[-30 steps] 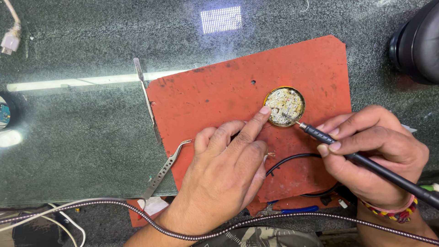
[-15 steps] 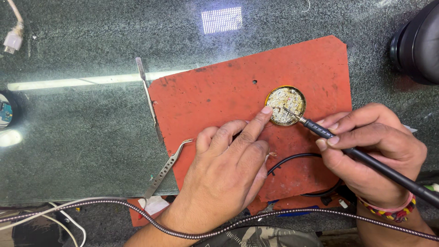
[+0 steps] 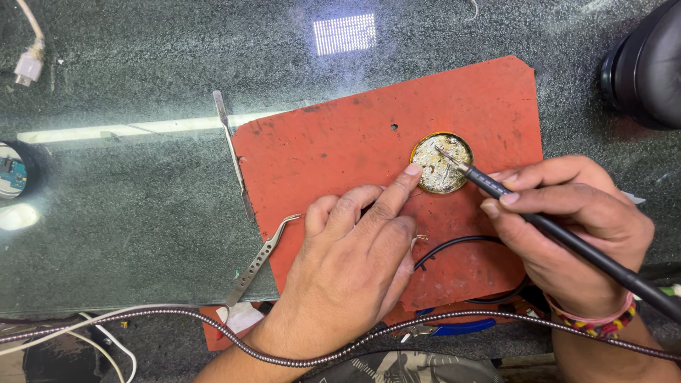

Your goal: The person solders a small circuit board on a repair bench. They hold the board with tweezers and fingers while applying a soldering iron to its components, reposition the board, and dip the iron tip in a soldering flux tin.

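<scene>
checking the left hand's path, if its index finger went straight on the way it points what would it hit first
The left hand points its index finger up and to the right, with the tip already at the rim of the round tin on the red mat. Going on, it would probably push into that tin first.

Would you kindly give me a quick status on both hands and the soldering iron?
Right hand grips soldering iron, tip in round tin. Left hand steadies tin's rim with forefinger. Tweezers lie idle at red mat edge; nothing blocking.

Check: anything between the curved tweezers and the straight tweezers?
Head view: only bare dark worktop between the curved tweezers and the straight tweezers; the red mat's edge runs alongside.
</scene>
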A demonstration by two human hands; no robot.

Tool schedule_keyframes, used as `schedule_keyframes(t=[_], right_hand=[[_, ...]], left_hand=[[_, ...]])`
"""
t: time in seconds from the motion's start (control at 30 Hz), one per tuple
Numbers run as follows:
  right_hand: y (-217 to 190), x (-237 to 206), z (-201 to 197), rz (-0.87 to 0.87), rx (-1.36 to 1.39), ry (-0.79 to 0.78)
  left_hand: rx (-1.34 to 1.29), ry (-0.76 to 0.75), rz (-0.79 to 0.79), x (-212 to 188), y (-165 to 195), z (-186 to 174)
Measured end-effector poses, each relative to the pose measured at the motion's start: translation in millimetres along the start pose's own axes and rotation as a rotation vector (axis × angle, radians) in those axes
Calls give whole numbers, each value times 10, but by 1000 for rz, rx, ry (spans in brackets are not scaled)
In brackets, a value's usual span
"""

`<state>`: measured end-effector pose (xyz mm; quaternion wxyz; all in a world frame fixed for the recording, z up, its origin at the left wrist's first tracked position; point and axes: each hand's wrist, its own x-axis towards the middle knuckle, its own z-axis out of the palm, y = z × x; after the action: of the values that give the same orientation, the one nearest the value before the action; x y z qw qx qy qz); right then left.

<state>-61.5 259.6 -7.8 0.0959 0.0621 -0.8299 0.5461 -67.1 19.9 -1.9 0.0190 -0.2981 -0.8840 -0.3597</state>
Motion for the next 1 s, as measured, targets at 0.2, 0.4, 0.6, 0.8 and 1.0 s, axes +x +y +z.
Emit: schedule_keyframes(t=[0.2, 0.4, 0.6, 0.8, 1.0], right_hand=[[-35, 17, 28, -31, -75, -17], [-54, 32, 48, -33, -94, -20], [-49, 28, 47, -16, -124, -7], [-39, 9, 38, -26, -125, -16], [-20, 16, 32, -23, -135, -4]], left_hand=[[10, 3, 3, -5, 6, 12], [19, 1, 1, -18, 17, 9], [24, -1, -4, -18, 26, 11], [28, 0, -7, -24, 32, 11], [28, -2, -5, -25, 32, 10]])
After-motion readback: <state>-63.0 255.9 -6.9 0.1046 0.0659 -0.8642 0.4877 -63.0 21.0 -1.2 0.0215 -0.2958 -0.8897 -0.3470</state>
